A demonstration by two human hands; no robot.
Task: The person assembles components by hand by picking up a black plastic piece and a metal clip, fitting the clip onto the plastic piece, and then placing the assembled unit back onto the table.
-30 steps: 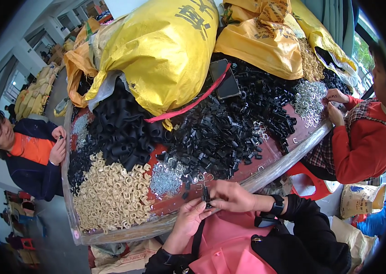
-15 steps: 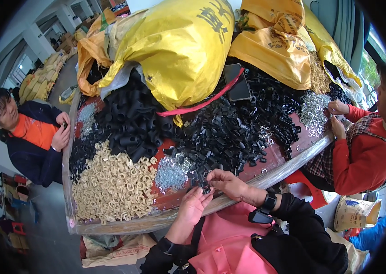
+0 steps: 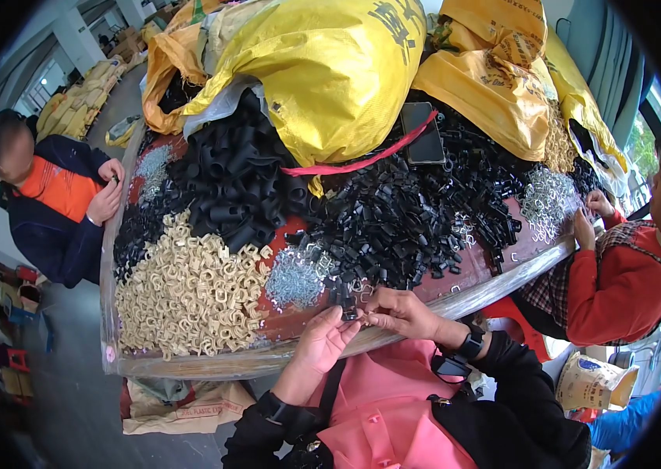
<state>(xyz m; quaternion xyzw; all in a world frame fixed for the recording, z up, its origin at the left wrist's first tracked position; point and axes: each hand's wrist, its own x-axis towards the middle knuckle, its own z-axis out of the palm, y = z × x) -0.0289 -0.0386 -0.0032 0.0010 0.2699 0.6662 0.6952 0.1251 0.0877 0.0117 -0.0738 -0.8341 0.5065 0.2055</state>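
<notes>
Over the table's near edge, my left hand (image 3: 319, 341) holds a small black plastic part (image 3: 348, 315) between thumb and fingers. My right hand (image 3: 405, 314) is pinched closed at the part's right side. Whatever sits in that pinch is too small to make out. Just beyond my hands lies a heap of black plastic parts (image 3: 393, 246). A pile of small silvery screw-like pieces (image 3: 295, 279) is nearest my left hand, with a large pile of beige U-shaped clips (image 3: 190, 297) farther left.
A wooden rim (image 3: 221, 362) edges the red table. Black tubes (image 3: 237, 176), a big yellow sack (image 3: 338, 78) with a red strap and a dark phone-like slab (image 3: 424, 137) lie beyond. Co-workers sit left (image 3: 65, 203) and right (image 3: 619, 273), the right one beside metal clips (image 3: 547, 199).
My right hand has come down from above the black part to its right side, fingers pinched. My left hand still holds the part. The whole view has shifted slightly.
</notes>
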